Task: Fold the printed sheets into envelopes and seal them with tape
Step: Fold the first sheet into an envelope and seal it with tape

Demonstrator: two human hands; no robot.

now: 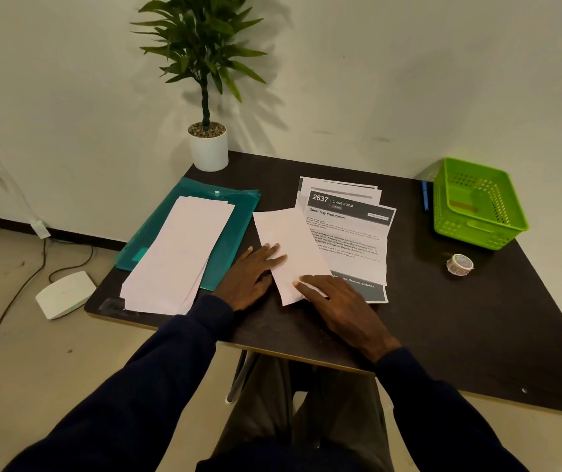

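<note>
A folded white sheet [289, 247] lies slanted on the dark table [443, 328], overlapping the left edge of a stack of printed sheets [351, 233]. My left hand [250, 277] rests flat with its fingertips on the folded sheet's left edge. My right hand [337, 304] presses flat on the sheet's near end. A pile of folded white sheets [177, 257] lies on a teal plastic folder [238, 212] at the left. A small roll of patterned tape [460, 264] sits alone to the right.
A green plastic basket [477, 202] stands at the far right corner, with a blue pen [425, 195] beside it. A potted plant [208, 144] stands at the far left corner. Cables and a white device [65, 294] lie on the floor at the left.
</note>
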